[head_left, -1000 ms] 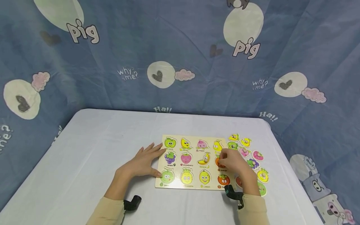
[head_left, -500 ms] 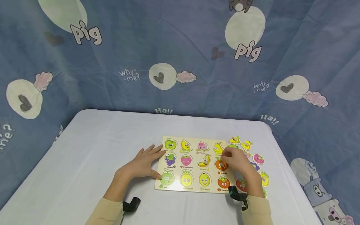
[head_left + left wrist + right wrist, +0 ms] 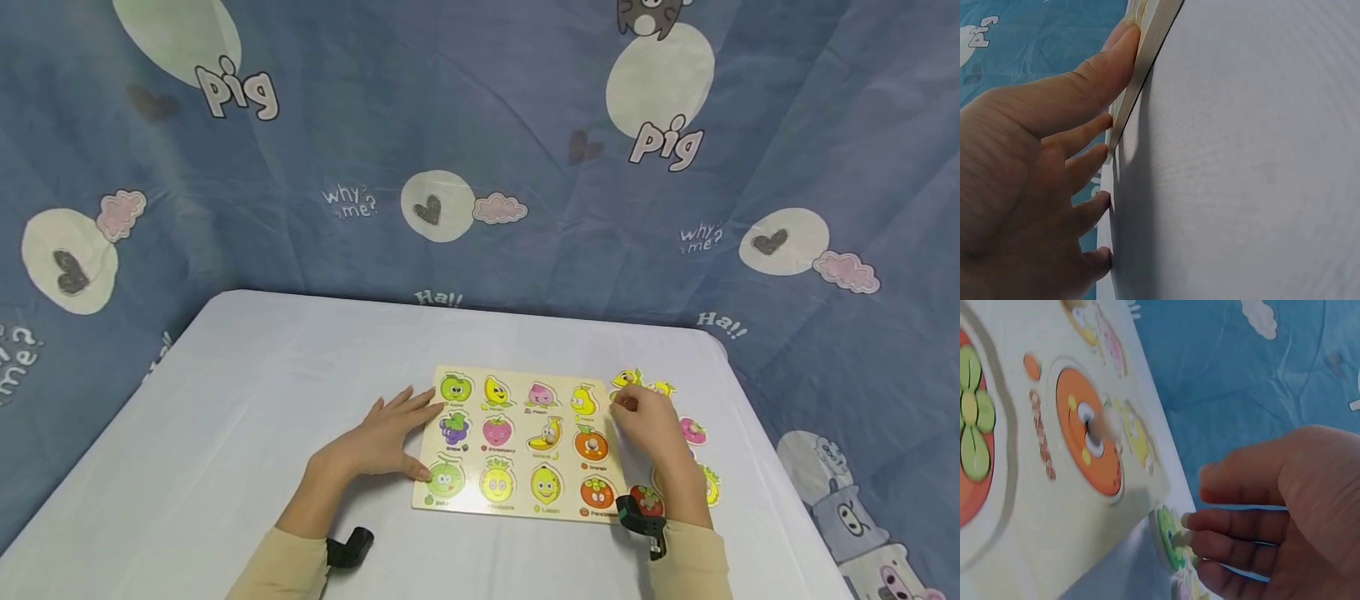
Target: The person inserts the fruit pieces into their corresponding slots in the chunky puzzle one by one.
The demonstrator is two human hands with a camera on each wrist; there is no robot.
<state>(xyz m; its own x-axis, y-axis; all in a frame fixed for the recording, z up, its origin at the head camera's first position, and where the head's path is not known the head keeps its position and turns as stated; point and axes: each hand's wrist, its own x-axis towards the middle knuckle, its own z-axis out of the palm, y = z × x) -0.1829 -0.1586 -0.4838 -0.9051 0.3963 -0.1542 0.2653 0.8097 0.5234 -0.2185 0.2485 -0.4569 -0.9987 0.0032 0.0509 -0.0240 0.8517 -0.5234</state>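
Note:
My left hand (image 3: 378,437) lies spread at the left edge of a wooden fruit puzzle board (image 3: 519,457). Its thumb rests on the board's lower left, by the melon, and the fingertips reach the upper left edge. An orange piece (image 3: 1075,447) with a small knob sits in its place at the board's right side. A banana piece (image 3: 546,435), also knobbed, lies to its left. My right hand (image 3: 651,417) hovers just beyond the board's right edge, thumb and fingers apart with nothing between them. Its fingertips are close to a green knobbed piece (image 3: 1169,540).
Loose fruit pieces lie right of the board, partly hidden by my right hand and arm: a yellow one (image 3: 627,378), a pink one (image 3: 693,431), a red one (image 3: 648,502) and a pineapple (image 3: 712,485). A white cloth (image 3: 300,367) covers the table; a blue printed curtain (image 3: 480,275) hangs behind.
My right hand has left the orange piece, which stays in the board, and moved right to the loose pieces. My left hand has kept its place.

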